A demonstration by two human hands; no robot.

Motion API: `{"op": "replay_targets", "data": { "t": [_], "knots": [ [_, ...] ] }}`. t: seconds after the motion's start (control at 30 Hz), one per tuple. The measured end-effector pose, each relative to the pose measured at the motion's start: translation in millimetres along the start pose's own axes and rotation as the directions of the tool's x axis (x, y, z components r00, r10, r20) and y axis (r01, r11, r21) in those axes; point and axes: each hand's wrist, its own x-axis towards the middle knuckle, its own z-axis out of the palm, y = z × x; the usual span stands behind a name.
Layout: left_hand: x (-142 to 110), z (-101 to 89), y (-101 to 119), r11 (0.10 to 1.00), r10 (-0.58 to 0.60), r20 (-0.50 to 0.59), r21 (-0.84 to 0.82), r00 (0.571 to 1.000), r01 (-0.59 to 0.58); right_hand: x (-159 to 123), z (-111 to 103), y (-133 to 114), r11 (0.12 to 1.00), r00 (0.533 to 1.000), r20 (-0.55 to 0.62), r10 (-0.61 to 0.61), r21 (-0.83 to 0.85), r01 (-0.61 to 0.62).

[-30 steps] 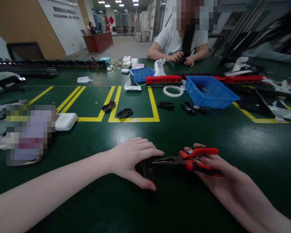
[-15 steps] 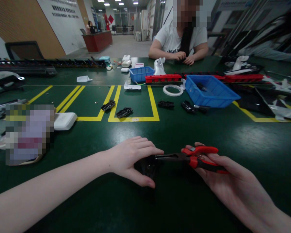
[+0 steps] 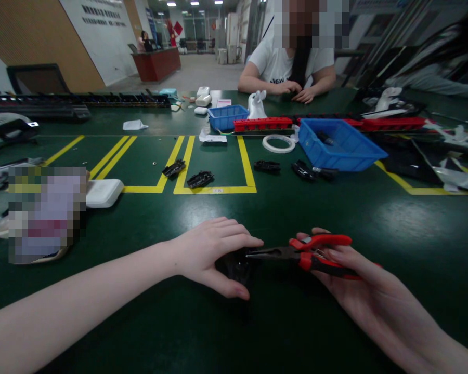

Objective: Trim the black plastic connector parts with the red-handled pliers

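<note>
My left hand is closed around a small black plastic part on the dark green table, thumb on the near side and fingers on the far side. Much of the part is hidden under the palm. In my right hand lies a pair of red-handled needle-nose pliers, gripped by the handles. The pliers' jaws point left and their tips reach the part's right edge beneath my left index finger. Whether the tips grip anything is too dark to tell.
Several black plastic parts lie beyond my hands. A blue bin and a white tape ring stand behind, at the right. A phone and a white case are at left. A person sits opposite.
The pliers have shifted slightly left, with their tips further in at the black plastic part, and the handles are spread a little wider. My left hand has stayed in place.
</note>
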Motion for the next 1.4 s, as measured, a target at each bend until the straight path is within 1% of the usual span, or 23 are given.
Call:
{"op": "replay_targets", "data": {
  "t": [0.27,0.47,0.57,0.73,0.93,1.1,1.27,1.4],
  "knots": [
    [-0.4,-1.2,-0.5,1.000,0.013,0.027,0.020,1.000,-0.013,-1.2,2.3,1.8,0.999,1.000,-0.014,-0.012,-0.030,0.012],
    [0.1,-3.0,0.5,0.994,0.015,0.108,0.107,0.994,-0.026,-1.1,2.4,1.5,0.998,1.000,0.001,-0.028,-0.053,0.028],
    [0.3,-2.6,0.6,0.992,0.003,0.126,0.123,0.992,-0.019,-1.4,3.0,2.3,0.998,0.999,-0.008,-0.037,-0.055,0.037],
    [-0.3,-2.4,0.0,0.996,-0.014,0.124,0.092,0.992,0.002,-1.7,3.4,1.7,0.999,0.999,-0.010,-0.035,-0.037,0.034],
    [-0.2,-4.9,0.3,0.999,-0.040,0.159,0.017,0.986,0.037,-0.6,0.2,0.9,1.000,1.000,-0.002,-0.027,0.002,0.027],
    [-1.0,-3.8,0.8,0.998,-0.070,0.139,0.014,0.988,0.069,-0.2,-0.6,1.9,1.000,1.000,0.001,-0.025,-0.004,0.025],
    [-1.0,-2.6,-1.5,1.000,-0.030,0.126,0.008,0.992,0.030,-1.1,5.0,2.6,0.999,0.997,-0.062,-0.037,-0.010,0.036],
    [-0.7,-2.1,-1.8,0.999,-0.034,0.106,0.009,0.994,0.033,-3.1,8.3,1.8,0.999,0.997,-0.067,-0.048,-0.025,0.046]
  ]
}}
